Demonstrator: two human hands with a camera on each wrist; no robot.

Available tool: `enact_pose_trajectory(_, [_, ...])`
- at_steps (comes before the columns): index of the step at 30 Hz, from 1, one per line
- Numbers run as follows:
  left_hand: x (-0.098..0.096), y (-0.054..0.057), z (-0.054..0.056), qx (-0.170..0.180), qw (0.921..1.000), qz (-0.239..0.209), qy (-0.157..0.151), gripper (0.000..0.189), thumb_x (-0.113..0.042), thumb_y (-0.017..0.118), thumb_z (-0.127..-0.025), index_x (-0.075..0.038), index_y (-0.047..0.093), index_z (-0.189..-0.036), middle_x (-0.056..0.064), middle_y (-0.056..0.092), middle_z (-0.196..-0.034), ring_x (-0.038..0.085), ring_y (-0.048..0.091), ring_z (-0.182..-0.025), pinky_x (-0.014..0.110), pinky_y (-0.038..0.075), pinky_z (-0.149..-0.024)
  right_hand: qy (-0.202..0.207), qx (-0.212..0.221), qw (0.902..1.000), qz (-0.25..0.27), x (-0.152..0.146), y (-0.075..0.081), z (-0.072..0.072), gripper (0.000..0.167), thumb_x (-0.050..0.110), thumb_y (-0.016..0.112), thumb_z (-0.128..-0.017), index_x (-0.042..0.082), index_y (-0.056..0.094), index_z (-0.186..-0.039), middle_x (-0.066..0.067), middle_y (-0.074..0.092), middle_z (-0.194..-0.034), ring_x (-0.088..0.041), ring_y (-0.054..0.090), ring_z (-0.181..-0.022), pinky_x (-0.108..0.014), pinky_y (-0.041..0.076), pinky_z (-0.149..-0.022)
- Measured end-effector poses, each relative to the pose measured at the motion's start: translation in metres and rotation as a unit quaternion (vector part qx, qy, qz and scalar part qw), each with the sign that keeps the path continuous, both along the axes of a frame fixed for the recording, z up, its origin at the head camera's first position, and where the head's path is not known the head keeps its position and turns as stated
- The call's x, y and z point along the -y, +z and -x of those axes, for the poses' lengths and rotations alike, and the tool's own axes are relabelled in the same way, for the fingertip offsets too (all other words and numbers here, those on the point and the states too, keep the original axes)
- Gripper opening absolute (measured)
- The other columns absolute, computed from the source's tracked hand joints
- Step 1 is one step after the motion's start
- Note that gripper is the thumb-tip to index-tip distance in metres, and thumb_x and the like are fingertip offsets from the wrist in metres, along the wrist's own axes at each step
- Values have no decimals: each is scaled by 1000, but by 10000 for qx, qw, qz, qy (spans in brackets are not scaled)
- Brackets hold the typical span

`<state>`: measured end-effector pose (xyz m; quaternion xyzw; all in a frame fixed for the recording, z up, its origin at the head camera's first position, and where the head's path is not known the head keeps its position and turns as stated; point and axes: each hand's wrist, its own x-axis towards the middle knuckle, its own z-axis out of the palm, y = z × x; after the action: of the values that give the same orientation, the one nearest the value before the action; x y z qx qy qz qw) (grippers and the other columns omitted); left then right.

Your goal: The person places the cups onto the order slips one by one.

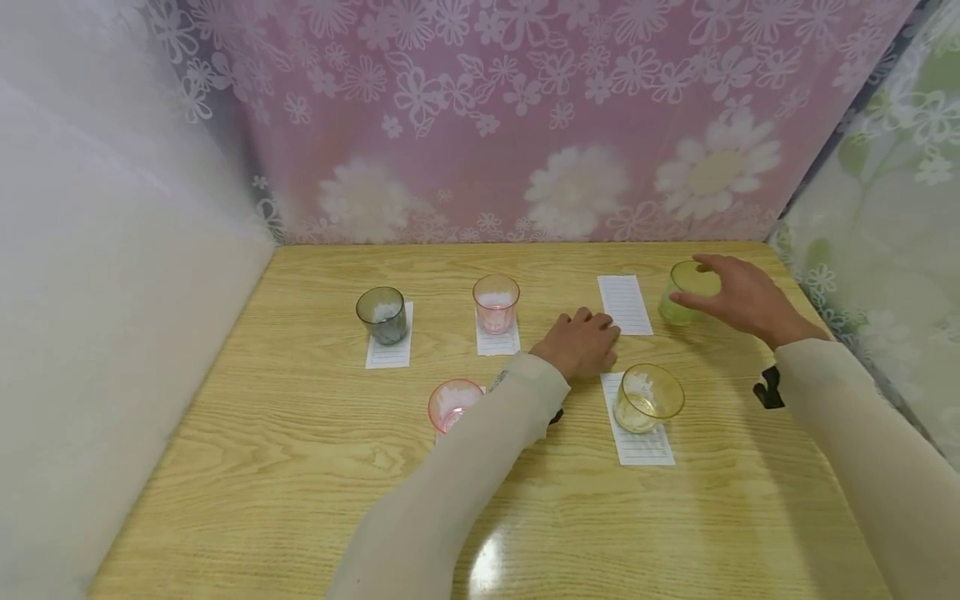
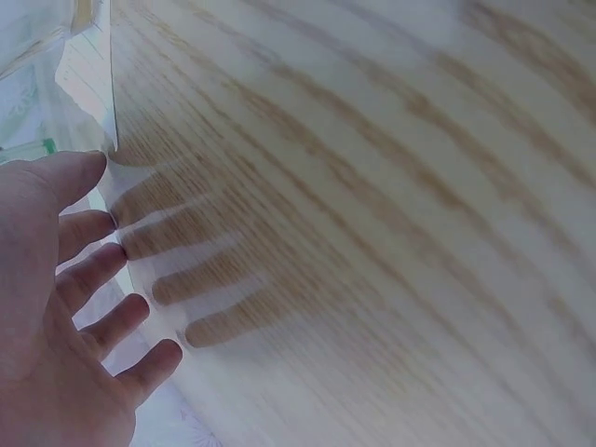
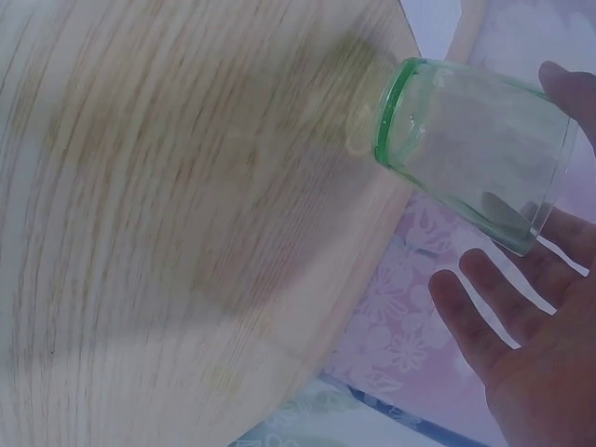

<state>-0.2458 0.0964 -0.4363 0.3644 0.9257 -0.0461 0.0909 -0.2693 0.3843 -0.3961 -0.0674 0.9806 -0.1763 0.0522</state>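
My right hand [image 1: 750,298] curves around the rim of a yellow-green glass cup [image 3: 484,149] at the far right of the table. Thumb and index finger lie on opposite sides of the rim, while the other fingers spread apart. The cup is upright, its base at the tabletop. My left hand [image 1: 581,343] is palm down over the middle, fingers loosely extended with the tips at the wood. Beside those fingertips lies a lined white paper card [image 1: 626,305] with no cup on it. A yellow glass cup [image 1: 649,400] stands on another card [image 1: 645,448], just nearer than my left hand.
A grey cup [image 1: 384,317] and a pink cup [image 1: 496,305] stand on lined cards at the left and centre back. Another pink cup [image 1: 453,408] is partly behind my left sleeve. Floral cloth [image 1: 480,125] hangs along the table's [image 1: 300,500] back edge.
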Motion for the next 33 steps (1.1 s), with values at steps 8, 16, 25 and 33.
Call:
enact_pose_trajectory(8, [-1, -5, 0, -205, 9998, 83, -31, 49, -43, 34, -119, -31, 43, -166, -8, 35, -175, 20, 35, -160, 41, 41, -126, 129, -43, 9999, -37, 16, 4, 2, 104, 67, 68, -101, -3, 31, -169, -35, 44, -162, -60, 42, -146, -79, 37, -113])
enact_pose_trajectory(16, [-1, -9, 1, -216, 9997, 148, 30, 51, -45, 34, -119, -31, 40, -168, -7, 35, -175, 19, 34, -161, 41, 41, -126, 279, -108, 9996, 7, 31, 5, 6, 103, 66, 70, -100, -2, 33, -169, -34, 46, -162, -58, 44, -146, -77, 39, -112])
enact_pose_trajectory(25, [0, -7, -1, -225, 9997, 95, 18, 51, -46, 35, -119, -31, 40, -168, -8, 35, -175, 19, 36, -160, 42, 41, -126, 402, -187, 9990, 21, 46, 7, 11, 102, 68, 70, -99, 0, 37, -168, -32, 48, -162, -56, 45, -146, -77, 40, -113])
enact_pose_trajectory(33, [0, -7, 0, -178, 9998, 84, 38, 53, -47, 36, -119, -32, 38, -170, -8, 35, -176, 19, 35, -161, 41, 40, -127, 468, -156, 9988, 37, 55, 4, 17, 101, 69, 68, -99, 1, 37, -168, -30, 48, -163, -55, 46, -147, -76, 41, -113])
